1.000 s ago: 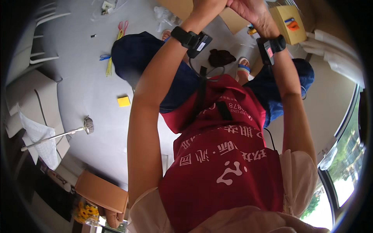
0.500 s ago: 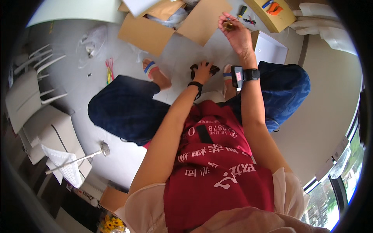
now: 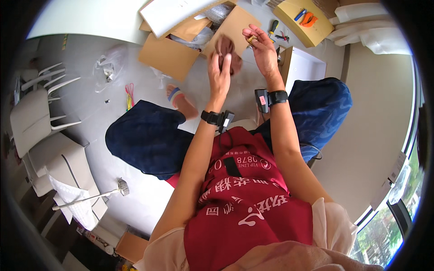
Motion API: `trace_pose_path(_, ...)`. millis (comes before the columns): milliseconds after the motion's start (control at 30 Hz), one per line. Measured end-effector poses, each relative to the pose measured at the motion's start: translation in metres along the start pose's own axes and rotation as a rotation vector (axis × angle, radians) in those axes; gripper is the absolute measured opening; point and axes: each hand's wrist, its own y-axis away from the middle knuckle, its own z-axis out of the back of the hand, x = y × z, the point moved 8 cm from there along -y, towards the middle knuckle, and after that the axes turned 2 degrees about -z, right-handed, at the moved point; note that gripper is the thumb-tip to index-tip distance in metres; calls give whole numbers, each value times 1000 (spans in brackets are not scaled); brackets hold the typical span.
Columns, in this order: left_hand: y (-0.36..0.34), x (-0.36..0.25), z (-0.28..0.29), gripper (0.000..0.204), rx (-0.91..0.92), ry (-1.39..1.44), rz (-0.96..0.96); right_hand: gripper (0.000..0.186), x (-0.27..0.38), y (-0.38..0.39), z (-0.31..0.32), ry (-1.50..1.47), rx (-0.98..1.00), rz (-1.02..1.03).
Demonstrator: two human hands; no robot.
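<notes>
My left hand (image 3: 219, 77) is raised in front of the open cardboard box and closed on a brown, floppy-looking piece (image 3: 225, 47). Motion smears it, so its kind is unclear; it could be cloth. To the right, palm turned up, my right hand (image 3: 264, 56) has its fingers curled around a small brass-coloured piece (image 3: 252, 39). Only part of that piece shows between the fingertips. A short gap separates the two hands.
An open cardboard box (image 3: 167, 56) with plastic wrapping stands ahead. Right of it lie a screwdriver (image 3: 273, 28), a tan box (image 3: 289, 11) bearing pliers (image 3: 300, 14) and an orange tool (image 3: 309, 20), and a white-lined box (image 3: 306, 67). Chairs (image 3: 31, 113) are at left.
My left hand has risen from the dark item on the floor between my feet and now holds a brown piece near the box. My right hand has shifted slightly left and curled its fingers more.
</notes>
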Motion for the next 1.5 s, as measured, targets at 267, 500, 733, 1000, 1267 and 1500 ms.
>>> trace_pose_path(267,-52,-44,1,31,-209,-211,-325,44,-28,42,-74,37,249,-55)
trace_pose_path(500,-67,-46,55,23,-274,38,-141,43,-33,52,-83,-7,215,-177)
trace_pose_path(733,27,-93,6,29,-157,-267,-385,25,-64,58,-54,-221,-37,-248)
trace_pose_path(1000,36,-77,51,34,-141,-237,-373,45,-60,51,-67,-477,131,-307)
trace_pose_path(1267,28,-128,28,33,-66,-584,-613,32,-69,58,-78,-661,84,-339)
trace_pose_path(1500,19,-100,45,24,74,-521,-330,33,-54,69,-86,-306,73,-285)
